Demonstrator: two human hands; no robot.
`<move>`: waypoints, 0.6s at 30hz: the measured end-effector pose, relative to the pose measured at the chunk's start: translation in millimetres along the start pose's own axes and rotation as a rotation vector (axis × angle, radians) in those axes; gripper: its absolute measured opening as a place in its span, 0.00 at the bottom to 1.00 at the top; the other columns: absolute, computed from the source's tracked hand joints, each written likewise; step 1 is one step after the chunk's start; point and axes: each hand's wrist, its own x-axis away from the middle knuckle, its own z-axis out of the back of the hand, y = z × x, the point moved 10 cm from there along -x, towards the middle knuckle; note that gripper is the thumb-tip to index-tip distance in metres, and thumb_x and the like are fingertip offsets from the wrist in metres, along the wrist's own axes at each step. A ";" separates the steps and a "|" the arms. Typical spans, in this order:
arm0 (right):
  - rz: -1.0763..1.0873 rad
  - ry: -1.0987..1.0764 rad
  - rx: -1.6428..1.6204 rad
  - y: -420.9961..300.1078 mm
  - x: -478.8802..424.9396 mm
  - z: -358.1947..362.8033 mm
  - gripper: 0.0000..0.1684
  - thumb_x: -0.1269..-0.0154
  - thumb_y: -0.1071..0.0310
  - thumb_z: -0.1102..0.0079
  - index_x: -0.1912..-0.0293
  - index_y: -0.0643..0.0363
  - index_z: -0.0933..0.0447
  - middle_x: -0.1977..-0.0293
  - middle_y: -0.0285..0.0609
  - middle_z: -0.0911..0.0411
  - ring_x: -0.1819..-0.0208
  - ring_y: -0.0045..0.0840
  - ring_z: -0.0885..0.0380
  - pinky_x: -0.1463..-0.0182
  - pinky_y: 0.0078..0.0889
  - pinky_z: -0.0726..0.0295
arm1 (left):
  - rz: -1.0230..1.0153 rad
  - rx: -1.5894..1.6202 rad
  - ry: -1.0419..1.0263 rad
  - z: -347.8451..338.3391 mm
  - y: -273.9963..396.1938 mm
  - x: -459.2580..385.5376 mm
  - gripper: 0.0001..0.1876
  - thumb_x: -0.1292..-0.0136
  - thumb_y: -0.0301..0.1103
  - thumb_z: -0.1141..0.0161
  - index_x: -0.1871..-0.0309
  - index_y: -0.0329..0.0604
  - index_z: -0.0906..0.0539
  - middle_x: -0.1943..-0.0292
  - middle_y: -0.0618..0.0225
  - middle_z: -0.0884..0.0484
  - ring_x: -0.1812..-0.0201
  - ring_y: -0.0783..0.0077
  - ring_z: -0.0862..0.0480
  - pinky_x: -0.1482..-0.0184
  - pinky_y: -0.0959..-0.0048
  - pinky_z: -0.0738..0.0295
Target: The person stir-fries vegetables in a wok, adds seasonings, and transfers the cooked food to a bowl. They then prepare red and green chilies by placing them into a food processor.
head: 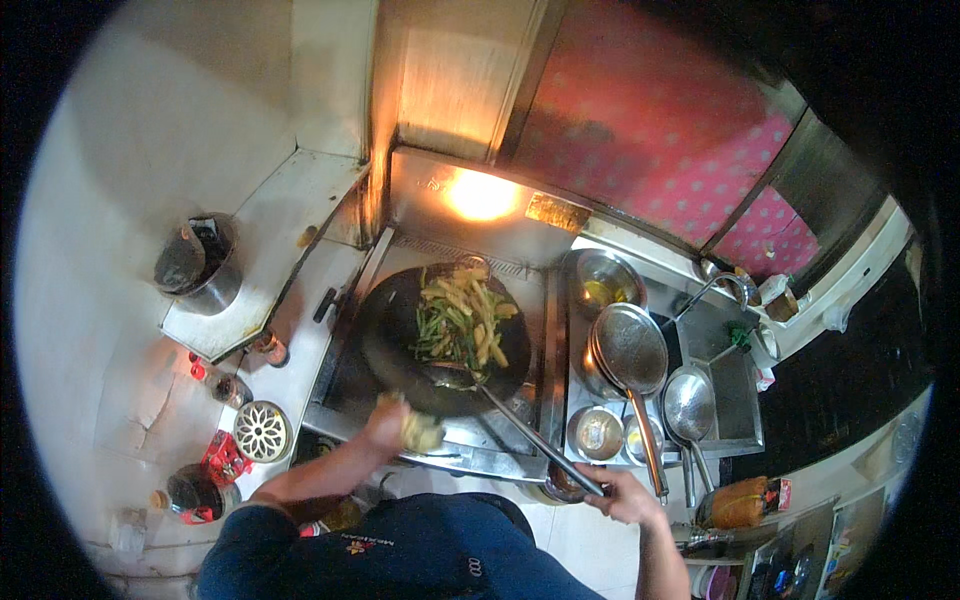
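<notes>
A dark wok (390,352) sits on the stove, tilted a little. Green and pale yellow strips of food (465,315) fill its far side and look blurred, as if in motion. At the wok's near left edge, my left hand (386,427) grips a bunched yellowish cloth (421,433); whether a wok handle is under the cloth is hidden. My right hand (624,493) is closed around the end of a long metal ladle (536,442), whose bowl reaches into the wok at the near edge of the food.
To the right are a metal bowl with yellow liquid (604,289), stacked strainers (630,349), metal ladles (688,405) and a sink (739,405) with a faucet (724,281). At left stand a pot (217,277), several bottles (196,491) and a patterned round trivet (262,431). A bright light reflects off the backsplash (420,187).
</notes>
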 end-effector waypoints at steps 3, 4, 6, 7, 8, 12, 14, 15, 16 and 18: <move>0.098 0.060 0.298 14.1 -48.0 -11.7 0.37 0.37 0.74 0.36 0.29 0.51 0.32 0.45 0.54 0.19 0.49 0.38 0.16 0.48 0.39 0.17 | -0.043 -0.237 0.556 20.5 6.4 -15.8 0.27 0.25 0.49 0.55 0.39 0.30 0.26 0.46 0.46 0.19 0.48 0.48 0.16 0.43 0.53 0.20; 0.067 0.132 0.317 10.2 -66.0 -17.2 0.37 0.38 0.73 0.37 0.29 0.49 0.32 0.51 0.59 0.19 0.53 0.47 0.17 0.50 0.43 0.18 | -0.025 -0.198 0.550 23.7 -5.1 -14.6 0.25 0.26 0.46 0.54 0.42 0.30 0.25 0.48 0.48 0.17 0.49 0.49 0.15 0.44 0.54 0.19; 0.095 0.280 0.305 16.1 -86.9 -32.8 0.38 0.39 0.74 0.39 0.29 0.48 0.33 0.59 0.61 0.19 0.60 0.55 0.19 0.53 0.50 0.20 | 0.000 -0.130 0.523 32.4 -21.4 -19.0 0.21 0.27 0.42 0.51 0.48 0.29 0.21 0.53 0.51 0.15 0.52 0.52 0.14 0.46 0.56 0.18; 0.110 0.307 0.324 12.0 -80.7 -37.6 0.37 0.37 0.73 0.39 0.29 0.50 0.33 0.59 0.62 0.19 0.60 0.56 0.20 0.52 0.49 0.20 | 0.034 -0.180 0.490 58.8 -31.1 -9.8 0.20 0.26 0.40 0.51 0.48 0.29 0.21 0.51 0.52 0.15 0.51 0.54 0.14 0.47 0.55 0.18; 0.095 0.267 0.274 10.2 -66.4 -38.4 0.37 0.38 0.73 0.38 0.29 0.51 0.32 0.56 0.61 0.19 0.57 0.53 0.19 0.49 0.46 0.20 | 0.064 -0.232 0.454 84.1 -40.8 -0.3 0.19 0.26 0.39 0.51 0.47 0.29 0.21 0.49 0.54 0.16 0.50 0.56 0.14 0.47 0.55 0.17; 0.014 0.173 0.071 18.2 16.4 7.4 0.36 0.42 0.79 0.34 0.33 0.55 0.28 0.45 0.57 0.20 0.45 0.42 0.18 0.39 0.38 0.21 | -0.138 -0.126 0.647 1.5 0.4 13.2 0.13 0.33 0.33 0.45 0.49 0.46 0.15 0.57 0.60 0.12 0.55 0.55 0.13 0.48 0.59 0.16; 0.023 0.097 0.133 13.1 17.9 27.6 0.35 0.42 0.79 0.35 0.34 0.56 0.27 0.46 0.56 0.19 0.45 0.43 0.18 0.40 0.39 0.21 | -0.097 -1.012 0.669 42.3 40.5 1.9 0.10 0.36 0.32 0.42 0.53 0.48 0.14 0.61 0.62 0.12 0.58 0.56 0.13 0.48 0.61 0.16; 0.023 0.120 0.271 -1.7 10.0 33.1 0.33 0.42 0.79 0.35 0.36 0.57 0.25 0.49 0.56 0.18 0.48 0.47 0.18 0.44 0.41 0.19 | -0.069 -1.759 0.589 24.2 49.6 -6.7 0.10 0.37 0.32 0.39 0.54 0.46 0.14 0.61 0.60 0.12 0.58 0.57 0.13 0.48 0.62 0.16; -0.006 0.135 0.319 0.8 3.2 29.1 0.32 0.42 0.79 0.35 0.36 0.58 0.25 0.51 0.57 0.18 0.49 0.48 0.18 0.46 0.42 0.19 | -0.075 -1.347 0.660 33.4 38.5 0.5 0.10 0.39 0.32 0.37 0.55 0.45 0.15 0.61 0.59 0.13 0.59 0.57 0.13 0.50 0.63 0.17; -0.038 0.175 0.181 21.3 -9.3 19.5 0.32 0.44 0.79 0.34 0.37 0.59 0.24 0.54 0.61 0.18 0.50 0.48 0.18 0.46 0.40 0.20 | -0.097 -0.512 0.733 35.5 -8.7 19.4 0.13 0.44 0.33 0.33 0.55 0.42 0.15 0.61 0.57 0.13 0.59 0.58 0.13 0.52 0.64 0.18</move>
